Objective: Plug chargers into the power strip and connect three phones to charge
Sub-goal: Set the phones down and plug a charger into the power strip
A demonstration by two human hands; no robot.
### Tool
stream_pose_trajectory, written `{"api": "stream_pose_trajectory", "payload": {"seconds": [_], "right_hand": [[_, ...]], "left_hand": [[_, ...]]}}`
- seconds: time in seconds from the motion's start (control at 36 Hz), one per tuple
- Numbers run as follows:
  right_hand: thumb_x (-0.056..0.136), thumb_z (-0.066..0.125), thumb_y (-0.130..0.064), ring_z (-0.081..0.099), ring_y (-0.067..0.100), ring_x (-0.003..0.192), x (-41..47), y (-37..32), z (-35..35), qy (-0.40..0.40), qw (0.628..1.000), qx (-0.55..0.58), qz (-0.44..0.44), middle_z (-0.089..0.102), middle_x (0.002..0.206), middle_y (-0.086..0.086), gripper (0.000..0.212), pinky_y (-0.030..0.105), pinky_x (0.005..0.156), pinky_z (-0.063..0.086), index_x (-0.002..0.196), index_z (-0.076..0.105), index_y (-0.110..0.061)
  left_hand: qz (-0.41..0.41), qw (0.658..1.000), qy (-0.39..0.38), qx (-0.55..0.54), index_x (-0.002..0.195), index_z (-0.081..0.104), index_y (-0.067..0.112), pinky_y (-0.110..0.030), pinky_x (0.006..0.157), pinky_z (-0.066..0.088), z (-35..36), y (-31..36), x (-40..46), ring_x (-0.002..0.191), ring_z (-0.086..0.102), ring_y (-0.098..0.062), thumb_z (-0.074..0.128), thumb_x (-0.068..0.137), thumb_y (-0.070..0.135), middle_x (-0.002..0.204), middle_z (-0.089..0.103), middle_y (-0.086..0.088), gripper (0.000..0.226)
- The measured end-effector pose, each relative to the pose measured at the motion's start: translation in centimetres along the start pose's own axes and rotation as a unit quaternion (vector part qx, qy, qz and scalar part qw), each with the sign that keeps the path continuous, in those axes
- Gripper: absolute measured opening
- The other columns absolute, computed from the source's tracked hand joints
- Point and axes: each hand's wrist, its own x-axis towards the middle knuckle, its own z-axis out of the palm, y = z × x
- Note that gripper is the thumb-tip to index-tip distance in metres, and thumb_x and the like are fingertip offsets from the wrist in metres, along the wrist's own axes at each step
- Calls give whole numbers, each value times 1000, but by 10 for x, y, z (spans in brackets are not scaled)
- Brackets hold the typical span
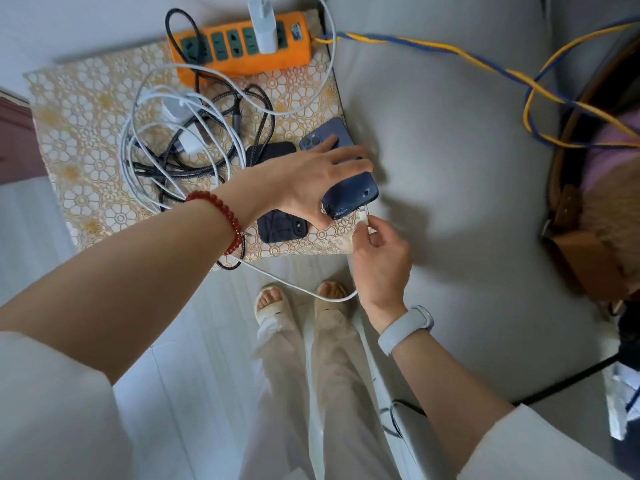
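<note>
A dark blue phone, at the frame's center over the table edge, is gripped by the left hand; the right hand pinches a white cable plug at its lower end.

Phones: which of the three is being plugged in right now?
The dark blue phone gripped in the left hand, with the right hand bringing the white cable plug to its bottom edge. The other two lie on the mat, unconnected.
</note>
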Motion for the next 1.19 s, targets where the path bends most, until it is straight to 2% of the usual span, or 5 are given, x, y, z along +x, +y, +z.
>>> {"api": "stream_pose_trajectory", "payload": {"seconds": [0.28,0.5,0.67,0.97,1.19], "right_hand": [[85,49,-18,33,31,62,1,-15,-9,-24,993,-116,-16,33,49,3,23,32,56,29,64,50,-10],[86,47,-20,38,33,64,8,-19,-13,-32,987,-152,-38,43,56,5,23,30,57,28,74,58,-4],[92,44,-23,49,36,75,8,-19,-15,-67,981,-175,-47,66,82,15,25,30,62,31,84,62,-7],[95,38,-22,56,37,95,6,-6,-5,-83,978,-191,1,67,98,15,27,33,66,34,102,60,-8],[95,39,-24,58,38,98,17,9,14,-125,957,-262,18,66,106,14,25,36,70,42,105,60,-13]], "left_hand": [[-4,1000,-14,-7,144,19,28,-51,108,32,-2,0,2,141,9,-39,76,65,34,155,12,3,97],[-10,1000,-12,-16,144,19,27,-47,110,27,-6,0,5,141,11,-39,75,66,36,155,13,3,96],[-10,1000,-20,9,143,21,26,-49,102,40,-5,4,5,139,15,-39,75,66,36,154,16,3,95],[-10,990,-25,138,145,16,26,-41,83,52,5,10,9,138,16,-41,67,72,46,152,18,3,92],[-104,989,-1,103,148,1,23,-45,115,13,42,3,-9,144,2,-30,54,87,36,158,5,1,82]]}}
